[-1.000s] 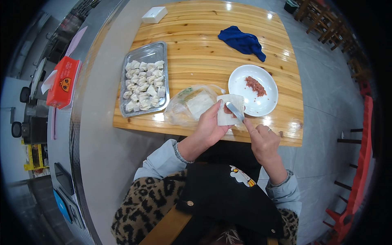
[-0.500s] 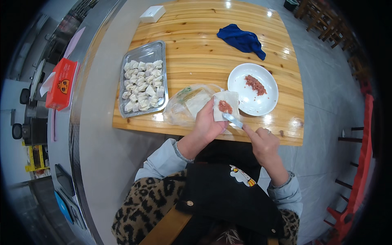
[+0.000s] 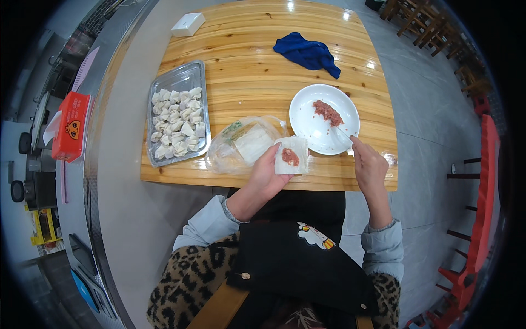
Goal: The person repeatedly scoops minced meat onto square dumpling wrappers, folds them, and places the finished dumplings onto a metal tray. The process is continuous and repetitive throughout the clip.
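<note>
My left hand point(image 3: 267, 174) holds a square dumpling wrapper point(image 3: 299, 165) flat near the table's front edge, with a smear of minced meat point(image 3: 290, 157) on it. In my right hand point(image 3: 371, 166) is a flat metal spreading knife point(image 3: 343, 134). Its tip reaches into the white plate point(image 3: 301, 127), at the lower end of a heap of minced meat point(image 3: 327, 112). Just left of the held wrapper lies a clear plastic bag point(image 3: 220, 156) with a stack of wrappers point(image 3: 254, 143). Further left, folded dumplings point(image 3: 178, 119) fill much of a metal tray point(image 3: 188, 73).
A blue cloth point(image 3: 307, 51) lies beyond the plate, and a white box point(image 3: 188, 24) sits at the far left of the wooden table point(image 3: 241, 55). Left of the table, a red tissue pack point(image 3: 71, 127) rests on a metal counter. Red stools point(image 3: 475, 236) stand at the right.
The knife has left the held wrapper and moved right and away from me into the plate. The meat patch stays on the wrapper. The whole view has shifted slightly.
</note>
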{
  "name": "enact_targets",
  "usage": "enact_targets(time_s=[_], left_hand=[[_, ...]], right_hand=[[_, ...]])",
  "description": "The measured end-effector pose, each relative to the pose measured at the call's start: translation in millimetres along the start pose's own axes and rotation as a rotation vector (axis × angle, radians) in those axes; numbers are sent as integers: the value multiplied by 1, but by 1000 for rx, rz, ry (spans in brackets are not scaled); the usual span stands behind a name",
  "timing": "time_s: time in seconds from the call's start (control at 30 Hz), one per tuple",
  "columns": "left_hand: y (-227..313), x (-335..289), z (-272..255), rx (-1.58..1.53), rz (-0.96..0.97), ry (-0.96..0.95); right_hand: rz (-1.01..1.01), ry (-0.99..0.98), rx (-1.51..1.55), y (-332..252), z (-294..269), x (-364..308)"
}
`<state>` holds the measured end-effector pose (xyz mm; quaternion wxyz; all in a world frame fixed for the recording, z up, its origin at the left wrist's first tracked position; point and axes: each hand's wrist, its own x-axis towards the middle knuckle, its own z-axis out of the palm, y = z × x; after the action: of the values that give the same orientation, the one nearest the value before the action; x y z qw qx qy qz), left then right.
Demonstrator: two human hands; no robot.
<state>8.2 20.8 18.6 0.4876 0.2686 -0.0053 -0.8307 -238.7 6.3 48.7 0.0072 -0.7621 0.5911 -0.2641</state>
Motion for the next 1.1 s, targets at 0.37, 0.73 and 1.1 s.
enact_targets(time_s=[0.37,0.73,1.1], left_hand=[[7,-2,-11,51,37,29],[4,-2,14,-57,23,48],[11,-4,27,-135,123,-141]], right_hand=[[464,-398,888,-4,-4,-13],[-337,-28,25,-53,2,-27],[252,-196,963,-57,-6,-28]])
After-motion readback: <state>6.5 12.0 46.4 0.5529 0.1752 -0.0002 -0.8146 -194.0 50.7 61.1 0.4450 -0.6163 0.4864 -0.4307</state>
